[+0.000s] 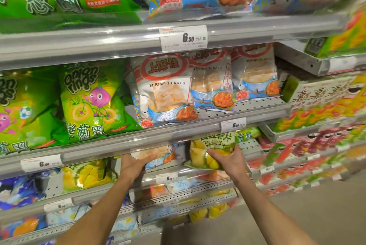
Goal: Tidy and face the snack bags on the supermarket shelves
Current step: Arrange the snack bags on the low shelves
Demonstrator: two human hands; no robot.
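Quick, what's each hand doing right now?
Left hand: grips a white-and-blue shrimp flakes bag.
Right hand: grips a yellow-green potato chips bag.

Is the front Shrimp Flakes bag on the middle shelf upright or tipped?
Tipped: the front Shrimp Flakes bag leans, its top left of its bottom.

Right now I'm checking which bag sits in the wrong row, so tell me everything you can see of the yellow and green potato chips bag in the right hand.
The yellow and green potato chips bag is glossy crinkled plastic, printed with yellow fruit pieces and "Potato Chips" in script. It is tilted, its top hidden behind the grey shelf rail. The right hand grips its lower part from below.
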